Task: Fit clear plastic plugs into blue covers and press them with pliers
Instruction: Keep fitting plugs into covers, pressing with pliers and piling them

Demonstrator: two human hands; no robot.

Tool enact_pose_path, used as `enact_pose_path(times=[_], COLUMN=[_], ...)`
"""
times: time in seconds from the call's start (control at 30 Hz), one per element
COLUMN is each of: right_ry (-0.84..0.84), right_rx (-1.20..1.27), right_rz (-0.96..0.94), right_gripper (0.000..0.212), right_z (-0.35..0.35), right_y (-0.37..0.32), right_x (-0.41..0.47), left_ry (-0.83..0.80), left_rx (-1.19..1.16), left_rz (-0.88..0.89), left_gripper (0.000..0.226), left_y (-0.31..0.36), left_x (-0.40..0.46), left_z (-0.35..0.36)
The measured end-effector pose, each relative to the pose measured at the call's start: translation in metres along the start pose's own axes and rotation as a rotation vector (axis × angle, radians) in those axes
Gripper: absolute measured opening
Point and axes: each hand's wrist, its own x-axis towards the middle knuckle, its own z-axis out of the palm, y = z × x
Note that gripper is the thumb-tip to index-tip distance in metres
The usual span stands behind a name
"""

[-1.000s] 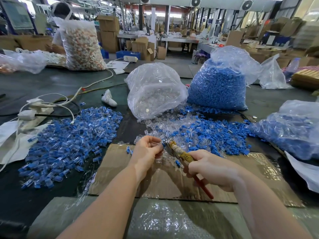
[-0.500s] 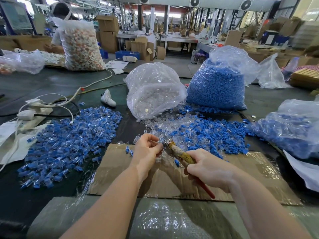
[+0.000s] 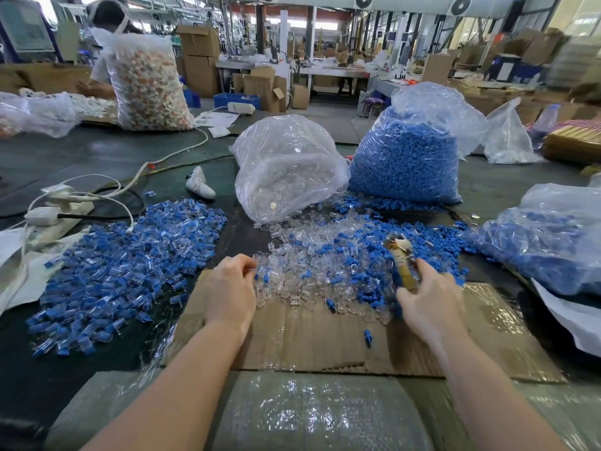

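Observation:
My left hand (image 3: pixel 229 288) is at the left edge of a loose heap of clear plugs (image 3: pixel 312 265), thumb and forefinger pinched together on what looks like one small clear plug. My right hand (image 3: pixel 429 301) grips the pliers (image 3: pixel 401 258) by the handles, jaws pointing up and away over the blue covers (image 3: pixel 429 252); the jaws are blurred. The hands are well apart. One blue cover (image 3: pixel 367 336) lies alone on the cardboard sheet (image 3: pixel 292 346). A wide pile of fitted blue-and-clear pieces (image 3: pixel 130 265) spreads to my left.
Behind the heap stand a bag of clear plugs (image 3: pixel 286 170) and a bag of blue covers (image 3: pixel 406 157); another blue-filled bag (image 3: pixel 553 236) lies right. A power strip with cables (image 3: pixel 55 209) sits far left. A person (image 3: pixel 107 43) works at the table's far end.
The hands have separated: the left hand moved left off the pliers' jaws to the heap's edge, and the right hand swung the pliers right and upright.

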Motion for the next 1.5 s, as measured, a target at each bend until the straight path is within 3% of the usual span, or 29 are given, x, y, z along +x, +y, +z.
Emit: enact_pose_path(times=[0.23, 0.4, 0.53, 0.7, 0.87, 1.0, 1.07, 1.2, 1.37, 1.43, 1.5], right_ry=[0.000, -0.024, -0.018, 0.196, 0.255, 0.231, 0.206, 0.014, -0.069, -0.046, -0.018], right_rx=[-0.209, -0.252, -0.283, -0.213, -0.081, 0.049, 0.104, 0.261, 0.346, 0.324, 0.309], right_rz=[0.082, 0.079, 0.042, -0.148, -0.346, -0.430, -0.453, -0.576, -0.600, -0.564, -0.547], right_gripper=[0.049, 0.056, 0.057, 0.046, 0.035, 0.024, 0.019, 0.017, 0.015, 0.013, 0.012], right_z=[0.002, 0.005, 0.005, 0.006, 0.010, 0.014, 0.015, 0.019, 0.030, 0.035, 0.040], right_y=[0.026, 0.031, 0.023, 0.006, -0.005, -0.012, -0.014, -0.023, -0.036, -0.038, -0.039], right_x=[0.014, 0.016, 0.015, 0.006, 0.000, -0.006, -0.010, -0.021, -0.028, -0.028, -0.029], left_ry=[0.009, -0.047, -0.291, -0.664, -0.754, -0.654, -0.563, -0.466, -0.547, -0.537, -0.412], left_rx=[0.123, -0.066, -0.192, -0.216, -0.160, -0.200, -0.331, -0.659, -0.943, -0.876, -0.690], left_rz=[0.123, 0.189, 0.311, 0.469, 0.578, 0.480, 0.284, -0.146, -0.330, -0.316, -0.217], left_gripper=[0.024, 0.021, 0.020, 0.025, 0.017, 0.012, 0.006, 0.022, 0.010, 0.010, 0.013], left_y=[0.005, 0.027, 0.048, 0.065, 0.067, 0.067, 0.067, 0.065, 0.068, 0.062, 0.052], left_x=[-0.003, -0.024, -0.046, -0.064, -0.066, -0.065, -0.062, -0.049, -0.043, -0.042, -0.039], left_z=[0.006, 0.014, 0.022, 0.032, 0.039, 0.041, 0.039, 0.033, 0.022, 0.022, 0.023])
